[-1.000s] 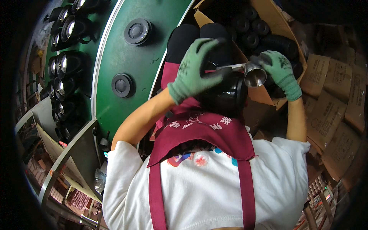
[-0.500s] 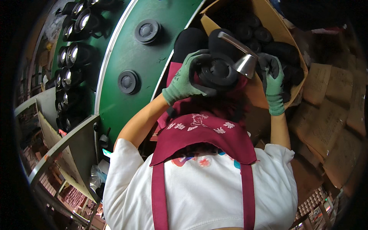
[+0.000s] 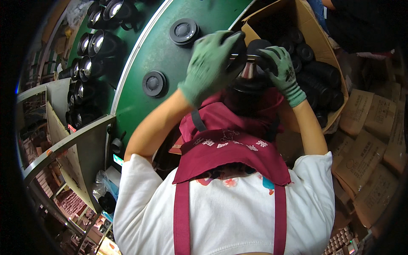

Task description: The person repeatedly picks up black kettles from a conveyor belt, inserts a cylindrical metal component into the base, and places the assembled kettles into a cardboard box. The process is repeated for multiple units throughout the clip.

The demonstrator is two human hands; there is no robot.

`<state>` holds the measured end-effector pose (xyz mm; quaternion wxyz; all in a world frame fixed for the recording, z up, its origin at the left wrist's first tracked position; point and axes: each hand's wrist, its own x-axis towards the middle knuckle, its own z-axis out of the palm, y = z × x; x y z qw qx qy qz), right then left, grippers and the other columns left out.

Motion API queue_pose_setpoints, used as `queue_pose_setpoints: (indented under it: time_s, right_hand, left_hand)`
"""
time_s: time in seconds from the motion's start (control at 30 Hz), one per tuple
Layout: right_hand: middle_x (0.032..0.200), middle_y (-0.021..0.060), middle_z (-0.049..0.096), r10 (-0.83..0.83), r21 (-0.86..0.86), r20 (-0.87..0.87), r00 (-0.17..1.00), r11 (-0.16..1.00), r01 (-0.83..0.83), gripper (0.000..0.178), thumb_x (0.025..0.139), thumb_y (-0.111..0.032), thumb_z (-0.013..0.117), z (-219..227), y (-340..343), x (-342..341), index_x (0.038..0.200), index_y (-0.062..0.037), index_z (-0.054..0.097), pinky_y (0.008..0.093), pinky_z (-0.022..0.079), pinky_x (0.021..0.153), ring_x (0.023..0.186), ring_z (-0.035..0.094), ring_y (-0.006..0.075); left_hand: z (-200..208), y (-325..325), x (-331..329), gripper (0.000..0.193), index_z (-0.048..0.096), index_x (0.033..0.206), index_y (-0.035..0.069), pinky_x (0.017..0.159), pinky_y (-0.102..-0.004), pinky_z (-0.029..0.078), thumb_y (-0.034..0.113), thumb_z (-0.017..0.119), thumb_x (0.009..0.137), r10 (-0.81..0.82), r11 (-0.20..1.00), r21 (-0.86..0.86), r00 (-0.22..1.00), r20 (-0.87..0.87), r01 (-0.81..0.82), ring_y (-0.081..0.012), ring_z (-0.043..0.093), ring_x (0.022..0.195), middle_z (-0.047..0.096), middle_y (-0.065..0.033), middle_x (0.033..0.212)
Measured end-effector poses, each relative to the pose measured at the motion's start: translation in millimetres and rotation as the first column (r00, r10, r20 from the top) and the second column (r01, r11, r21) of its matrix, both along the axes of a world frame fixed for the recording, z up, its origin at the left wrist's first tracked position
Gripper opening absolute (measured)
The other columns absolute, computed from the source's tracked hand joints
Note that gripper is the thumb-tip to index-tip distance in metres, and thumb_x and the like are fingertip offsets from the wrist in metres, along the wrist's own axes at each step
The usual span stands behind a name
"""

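Note:
In my green-gloved, black-tipped left hand is the left end of a shiny metal tool, a bar with a cone-shaped head. My right hand, gloved alike, curls its fingers round the other end of that bar. The bar lies level, cone down over a black round part at my lap; whether the cone touches it is hard to see. On the green work surface to the left lie two black ridged discs, one farther off and one nearer.
An opened cardboard box full of black round parts stands right of my hands. Closed cartons are piled beyond it. Black vessels with shiny insides line the far left. A grey metal frame stands near my left elbow.
My left hand has left the black round part's rim and risen to the metal tool. The tool has swung from tilted to level, cone down, now between both hands.

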<state>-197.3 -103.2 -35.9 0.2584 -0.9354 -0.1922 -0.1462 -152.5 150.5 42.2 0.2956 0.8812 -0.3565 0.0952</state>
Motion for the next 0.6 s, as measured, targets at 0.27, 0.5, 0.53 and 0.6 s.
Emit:
queue_pose_setpoints:
  time_s: [0.27,0.5,0.53,0.6]
  right_hand:
    - [0.108,0.0157,0.062,0.045,0.166,0.094,0.995,0.984,-0.060,0.024,0.086,-0.022,0.059,14.0,0.9,-6.2,0.107,-0.0111,0.063,0.0493,0.045,0.093,0.102,0.058,0.0383]
    - [0.103,0.0142,0.068,0.105,-0.121,-0.485,0.868,0.975,-0.186,0.036,0.079,-0.029,0.066,41.7,1.3,19.1,0.110,-0.0097,0.065,0.0430,0.050,0.087,0.099,0.064,0.0325]
    - [0.091,0.0160,0.070,0.117,-0.156,-0.630,0.768,0.950,-0.272,0.031,0.078,-0.031,0.064,38.4,0.1,35.9,0.097,-0.0079,0.069,0.0443,0.052,0.080,0.090,0.067,0.0348]
    - [0.086,0.0172,0.069,0.187,-0.101,-0.819,0.542,0.884,-0.457,0.027,0.078,-0.033,0.066,26.0,0.1,64.3,0.088,-0.0085,0.070,0.0420,0.050,0.071,0.081,0.067,0.0320]
  left_hand:
    - [-12.7,-57.0,-5.6,0.032,0.057,0.089,0.008,0.066,-0.0444,0.048,0.040,0.058,0.089,-0.073,0.904,0.404,0.982,-0.175,0.140,-0.0298,0.065,0.075,0.063,-0.0143,0.080]
    - [-14.4,-23.4,28.6,0.047,0.062,0.110,0.009,0.081,-0.0475,0.052,0.048,0.062,0.084,-0.149,0.796,0.397,0.783,-0.603,0.457,-0.0381,0.067,0.091,0.070,-0.0184,0.098]
    - [-12.1,-23.6,30.4,0.050,0.063,0.108,0.007,0.081,-0.0473,0.052,0.049,0.065,0.081,-0.133,0.763,0.444,0.786,-0.603,0.470,-0.0380,0.067,0.091,0.070,-0.0193,0.097]
    - [-7.6,-26.5,30.8,0.056,0.059,0.110,0.001,0.084,-0.0470,0.052,0.046,0.068,0.077,-0.167,0.712,0.458,0.761,-0.626,0.533,-0.0390,0.067,0.094,0.069,-0.0229,0.098]
